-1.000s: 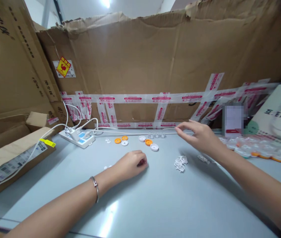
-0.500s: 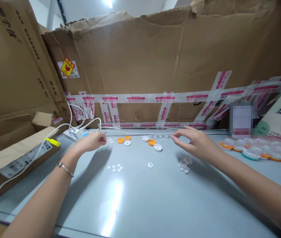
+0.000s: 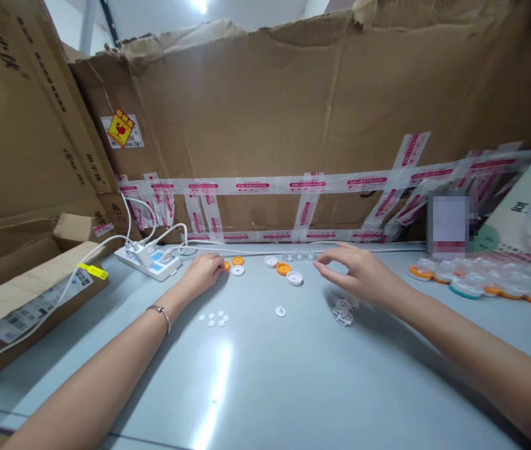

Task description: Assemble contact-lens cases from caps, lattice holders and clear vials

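Observation:
My left hand [image 3: 205,274] is over the table with its fingertips closed at the edge of an orange ring [image 3: 227,265], which they partly hide. Beside it lie another orange ring [image 3: 237,260] and a white ring [image 3: 237,270]. My right hand [image 3: 352,270] has thumb and index finger curved together in a pinch; whatever may be between the tips is too small to make out. Those tips are close to a row of clear plastic domes [image 3: 299,255]. Left of them sit an orange round base [image 3: 284,269] and two white round bases [image 3: 294,278].
Several small white discs [image 3: 212,318] lie in front of my left hand. A white disc with a stem [image 3: 281,311] and white lattice parts [image 3: 344,310] lie nearer me. A power strip [image 3: 162,265], an open carton [image 3: 35,281] and clear-domed pieces [image 3: 485,281] flank the table.
My left hand has moved right and down, from the small white pieces to the orange ring. The right hand stays nearly in place, its pinch much the same. The view has shifted slightly.

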`<state>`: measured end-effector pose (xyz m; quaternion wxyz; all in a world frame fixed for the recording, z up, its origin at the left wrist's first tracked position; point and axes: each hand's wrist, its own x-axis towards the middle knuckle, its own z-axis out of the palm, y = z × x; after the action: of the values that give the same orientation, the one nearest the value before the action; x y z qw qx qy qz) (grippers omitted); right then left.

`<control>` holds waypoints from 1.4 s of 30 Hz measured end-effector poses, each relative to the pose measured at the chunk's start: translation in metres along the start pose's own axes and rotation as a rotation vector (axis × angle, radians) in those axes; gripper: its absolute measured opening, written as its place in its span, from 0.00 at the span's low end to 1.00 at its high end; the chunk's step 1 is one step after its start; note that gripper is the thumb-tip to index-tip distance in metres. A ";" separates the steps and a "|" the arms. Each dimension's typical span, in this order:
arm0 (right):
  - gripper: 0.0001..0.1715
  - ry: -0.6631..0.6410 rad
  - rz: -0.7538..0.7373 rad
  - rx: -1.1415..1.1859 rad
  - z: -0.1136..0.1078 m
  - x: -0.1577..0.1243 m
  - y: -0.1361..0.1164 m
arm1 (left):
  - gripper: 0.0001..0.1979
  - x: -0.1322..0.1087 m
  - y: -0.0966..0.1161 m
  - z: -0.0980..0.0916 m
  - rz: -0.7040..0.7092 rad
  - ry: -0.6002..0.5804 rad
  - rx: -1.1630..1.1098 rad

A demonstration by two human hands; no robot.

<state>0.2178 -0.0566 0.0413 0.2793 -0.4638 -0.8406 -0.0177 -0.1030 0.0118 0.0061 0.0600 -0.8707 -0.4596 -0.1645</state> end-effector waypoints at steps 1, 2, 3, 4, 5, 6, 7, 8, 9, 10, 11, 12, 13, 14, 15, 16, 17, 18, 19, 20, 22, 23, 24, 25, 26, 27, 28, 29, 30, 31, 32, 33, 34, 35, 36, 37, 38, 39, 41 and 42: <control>0.16 -0.004 0.000 0.001 0.000 0.000 0.000 | 0.08 0.000 0.005 -0.002 0.009 0.027 0.006; 0.15 -0.008 0.000 0.004 0.000 0.000 0.000 | 0.08 0.000 0.011 -0.005 0.022 0.056 0.010; 0.15 -0.011 0.002 0.006 0.000 0.000 0.000 | 0.09 -0.001 0.020 -0.007 0.044 0.083 0.007; 0.15 -0.013 0.003 0.008 0.000 0.000 0.000 | 0.09 -0.002 0.030 -0.009 0.080 0.106 -0.004; 0.14 -0.015 0.005 0.011 0.000 0.000 0.000 | 0.10 -0.003 0.041 -0.011 0.125 0.115 -0.021; 0.14 -0.016 0.004 0.014 0.000 0.000 0.001 | 0.10 -0.004 0.052 -0.012 0.205 0.117 -0.050; 0.13 -0.016 -0.003 0.018 0.001 0.000 0.001 | 0.10 -0.006 0.063 -0.012 0.361 0.129 -0.098; 0.13 -0.016 -0.013 0.025 0.002 0.000 0.001 | 0.11 -0.008 0.073 -0.011 0.473 0.148 -0.122; 0.13 -0.018 -0.025 0.032 0.003 0.000 0.001 | 0.12 -0.009 0.081 -0.010 0.538 0.150 -0.128; 0.12 -0.024 -0.037 0.039 0.004 0.000 0.001 | 0.12 -0.011 0.087 -0.008 0.579 0.151 -0.126; 0.12 -0.035 -0.047 0.045 0.006 0.000 0.000 | 0.12 -0.012 0.091 -0.006 0.594 0.150 -0.114; 0.12 -0.052 -0.056 0.051 0.007 0.000 -0.001 | 0.12 -0.013 0.093 -0.005 0.598 0.144 -0.102; 0.12 -0.072 -0.061 0.058 0.008 -0.001 -0.002 | 0.12 -0.014 0.094 -0.003 0.598 0.139 -0.092; 0.12 -0.092 -0.065 0.068 0.010 -0.001 -0.004 | 0.12 -0.015 0.095 -0.002 0.601 0.135 -0.086; 0.12 -0.110 -0.070 0.079 0.011 -0.002 -0.007 | 0.12 -0.015 0.095 -0.001 0.604 0.130 -0.084; 0.12 -0.127 -0.077 0.092 0.012 -0.002 -0.010 | 0.12 -0.015 0.094 -0.001 0.607 0.125 -0.084; 0.12 -0.141 -0.084 0.106 0.013 -0.003 -0.013 | 0.12 -0.016 0.094 0.000 0.607 0.120 -0.084; 0.11 -0.157 -0.089 0.117 0.015 -0.004 -0.016 | 0.12 -0.016 0.094 0.001 0.606 0.115 -0.083; 0.11 -0.175 -0.094 0.125 0.016 -0.004 -0.019 | 0.12 -0.015 0.095 0.002 0.604 0.111 -0.083; 0.11 -0.198 -0.100 0.128 0.018 -0.005 -0.021 | 0.11 -0.015 0.095 0.003 0.602 0.107 -0.083; 0.10 -0.246 -0.101 0.133 0.021 -0.006 -0.025 | 0.10 -0.013 0.094 0.002 0.596 0.092 -0.081; 0.10 -0.267 -0.096 0.138 0.023 -0.007 -0.026 | 0.09 -0.012 0.092 0.000 0.585 0.082 -0.082; 0.10 -0.285 -0.087 0.149 0.025 -0.007 -0.026 | 0.08 -0.011 0.089 -0.005 0.558 0.070 -0.082; 0.10 -0.297 -0.076 0.166 0.027 -0.008 -0.027 | 0.07 -0.010 0.084 -0.011 0.515 0.056 -0.086; 0.10 -0.304 -0.064 0.186 0.029 -0.009 -0.028 | 0.07 -0.009 0.078 -0.020 0.445 0.038 -0.096; 0.10 -0.309 -0.055 0.206 0.031 -0.009 -0.029 | 0.07 -0.009 0.069 -0.031 0.352 0.016 -0.113; 0.10 -0.313 -0.047 0.222 0.033 -0.010 -0.030 | 0.07 -0.010 0.060 -0.043 0.268 -0.027 -0.136; 0.11 -0.315 -0.041 0.230 0.035 -0.011 -0.032 | 0.07 -0.012 0.049 -0.056 0.166 -0.089 -0.159; 0.12 -0.318 -0.038 0.233 0.037 -0.012 -0.035 | 0.07 -0.015 0.039 -0.068 0.057 -0.168 -0.169; 0.12 -0.320 -0.038 0.235 0.040 -0.013 -0.037 | 0.07 -0.018 0.029 -0.078 -0.048 -0.280 -0.168; 0.12 -0.321 -0.038 0.237 0.042 -0.014 -0.040 | 0.07 -0.022 0.020 -0.087 -0.140 -0.375 -0.158; 0.11 -0.318 -0.039 0.243 0.043 -0.015 -0.042 | 0.07 -0.026 0.012 -0.094 -0.199 -0.452 -0.145; 0.11 -0.314 -0.039 0.253 0.045 -0.015 -0.044 | 0.07 -0.030 0.006 -0.098 -0.239 -0.516 -0.146; 0.12 -0.311 -0.038 0.267 0.046 -0.016 -0.044 | 0.07 -0.035 0.003 -0.100 -0.268 -0.569 -0.153; 0.13 -0.307 -0.034 0.278 0.047 -0.016 -0.045 | 0.07 -0.039 0.000 -0.100 -0.291 -0.615 -0.167; 0.15 -0.302 -0.027 0.286 0.049 -0.017 -0.045 | 0.07 -0.043 0.000 -0.100 -0.308 -0.646 -0.185; 0.16 -0.298 -0.018 0.290 0.050 -0.017 -0.044 | 0.07 -0.047 0.000 -0.098 -0.322 -0.663 -0.201; 0.16 -0.294 -0.009 0.290 0.050 -0.017 -0.044 | 0.08 -0.051 0.000 -0.097 -0.334 -0.669 -0.212; 0.17 -0.289 0.009 0.289 0.052 -0.017 -0.044 | 0.08 -0.058 0.000 -0.094 -0.356 -0.657 -0.212; 0.18 -0.288 0.018 0.290 0.053 -0.017 -0.045 | 0.08 -0.061 0.000 -0.093 -0.363 -0.648 -0.207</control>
<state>0.1653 -0.0804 -0.0012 0.2200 -0.4239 -0.8615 0.1724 -0.1564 -0.0594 0.0725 -0.2066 -0.7833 -0.5826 0.0656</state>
